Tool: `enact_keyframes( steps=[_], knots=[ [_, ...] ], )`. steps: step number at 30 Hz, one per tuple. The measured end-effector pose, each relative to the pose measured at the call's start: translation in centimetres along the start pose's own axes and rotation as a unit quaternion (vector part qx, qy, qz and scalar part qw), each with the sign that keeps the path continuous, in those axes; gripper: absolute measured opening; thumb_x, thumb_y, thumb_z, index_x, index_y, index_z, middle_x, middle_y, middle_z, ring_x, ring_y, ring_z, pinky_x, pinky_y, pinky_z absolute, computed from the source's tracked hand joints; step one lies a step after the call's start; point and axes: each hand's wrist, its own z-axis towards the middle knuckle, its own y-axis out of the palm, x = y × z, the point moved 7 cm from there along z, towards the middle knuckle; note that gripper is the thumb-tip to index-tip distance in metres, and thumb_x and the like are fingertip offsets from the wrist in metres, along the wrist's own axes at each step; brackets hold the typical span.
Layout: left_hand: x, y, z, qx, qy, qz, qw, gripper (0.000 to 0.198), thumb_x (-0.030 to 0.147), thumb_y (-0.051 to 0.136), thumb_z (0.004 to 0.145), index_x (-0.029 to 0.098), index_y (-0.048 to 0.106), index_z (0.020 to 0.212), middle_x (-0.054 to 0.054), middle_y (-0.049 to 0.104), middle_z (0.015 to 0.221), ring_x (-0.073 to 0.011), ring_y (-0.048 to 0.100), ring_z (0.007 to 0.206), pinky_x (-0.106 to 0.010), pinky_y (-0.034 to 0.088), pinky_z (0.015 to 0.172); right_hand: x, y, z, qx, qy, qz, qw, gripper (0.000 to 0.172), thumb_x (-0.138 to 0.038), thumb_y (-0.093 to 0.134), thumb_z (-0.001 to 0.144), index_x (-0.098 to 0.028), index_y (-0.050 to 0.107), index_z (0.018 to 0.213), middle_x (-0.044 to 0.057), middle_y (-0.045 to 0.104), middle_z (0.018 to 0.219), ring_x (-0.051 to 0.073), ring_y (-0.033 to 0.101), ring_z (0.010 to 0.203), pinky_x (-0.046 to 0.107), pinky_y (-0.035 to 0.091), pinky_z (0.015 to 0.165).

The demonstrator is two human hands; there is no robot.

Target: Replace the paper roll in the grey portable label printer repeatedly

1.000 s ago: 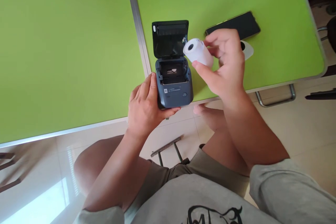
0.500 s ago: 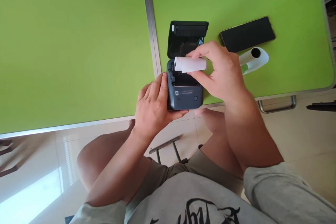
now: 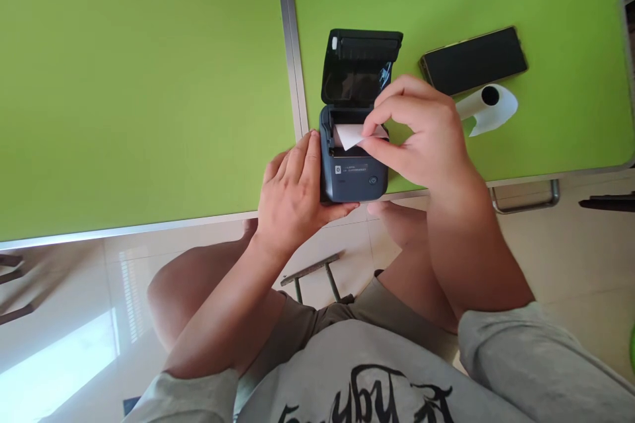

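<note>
A small dark blue-grey label printer stands at the front edge of the green table, its black lid swung up and back. My left hand is wrapped round the printer's left side and front, thumb along the bottom front edge. Inside the printer's bay lies a white paper roll, its loose end lifted into a pointed flap. My right hand pinches that paper end between thumb and index finger, over the bay's right side. The fingers cover part of the roll.
Right of the printer, a phone lies dark screen up. Just in front of it is another white paper roll with a dark core and loose end. A metal strip crosses the table. A metal handle sits below the front edge.
The white paper roll has gone down into the printer's bay. My right hand has shifted from gripping the roll to pinching its loose end. My left hand stays on the printer.
</note>
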Motion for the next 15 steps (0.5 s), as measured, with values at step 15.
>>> enact_keyframes(
  steps=[15],
  knots=[
    [0.5, -0.6, 0.0, -0.032, 0.032, -0.012, 0.999, 0.064, 0.076, 0.067, 0.089, 0.04, 0.065, 0.142, -0.017, 0.051, 0.161, -0.0363, 0.06, 0.137, -0.052, 0.043, 0.113, 0.4, -1.9, -0.7, 0.099, -0.016, 0.08, 0.992, 0.008, -0.035, 0.064, 0.096, -0.031, 0.069, 0.092, 0.0, 0.065, 0.088, 0.016, 0.061, 0.071, 0.033, 0.049, 0.063]
  ],
)
